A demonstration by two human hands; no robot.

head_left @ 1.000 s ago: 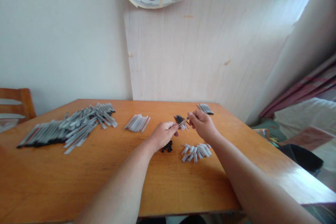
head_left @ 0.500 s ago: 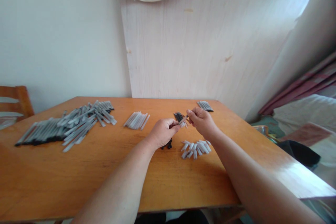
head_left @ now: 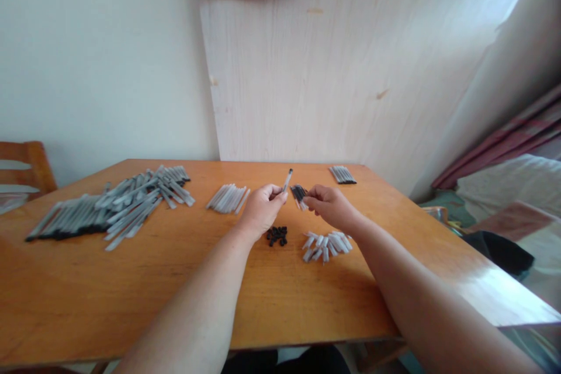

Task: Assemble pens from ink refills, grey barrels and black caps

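Note:
My left hand (head_left: 265,205) is closed around a slim clear pen (head_left: 287,180), which points up and away with its dark end at the top. Beside it, the fingers of my right hand (head_left: 328,204) are pinched together at the near end of a small bundle of dark pen refills (head_left: 298,194). What those fingertips hold, if anything, is hidden. Below my hands lies a cluster of small black pen parts (head_left: 277,236). Right of that is a heap of short whitish caps (head_left: 326,245).
Clear pen barrels (head_left: 228,198) lie in a row left of my hands. A large pile of barrels with black ends (head_left: 131,198) covers the table's left part. A small row of black-ended pens (head_left: 342,175) sits at the back right of the wooden table (head_left: 184,298).
My hands have come apart. The left hand has tilted the pen upward, showing its dark end, and moved slightly left. My right hand has moved slightly left and down to the dark refills.

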